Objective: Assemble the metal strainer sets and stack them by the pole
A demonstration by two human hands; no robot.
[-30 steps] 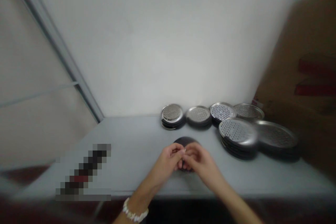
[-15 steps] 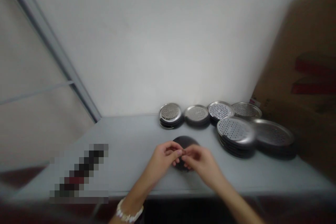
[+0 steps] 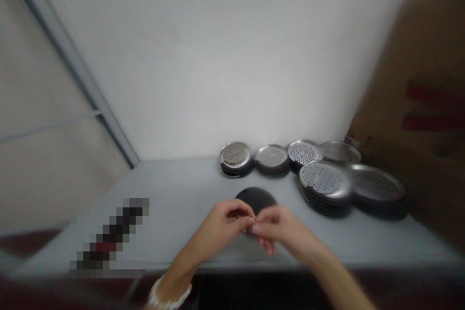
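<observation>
My left hand (image 3: 223, 225) and my right hand (image 3: 281, 230) meet fingertip to fingertip just above the grey table (image 3: 174, 203). Both pinch at something too small to make out. Right behind the fingers a dark round disc (image 3: 255, 199) lies flat on the table, its near edge hidden by my hands. A pale beaded bracelet (image 3: 165, 298) circles my left wrist.
Several stacks of perforated metal discs (image 3: 325, 181) line the back right of the table, the leftmost stack (image 3: 236, 157) near the wall. A brown cardboard box (image 3: 417, 106) stands at the right. A blurred-out patch (image 3: 109, 237) covers the front left. A white wall closes the back.
Both hands have drawn slightly toward me and lowered, uncovering more of the dark disc. The fingertips stay pinched together.
</observation>
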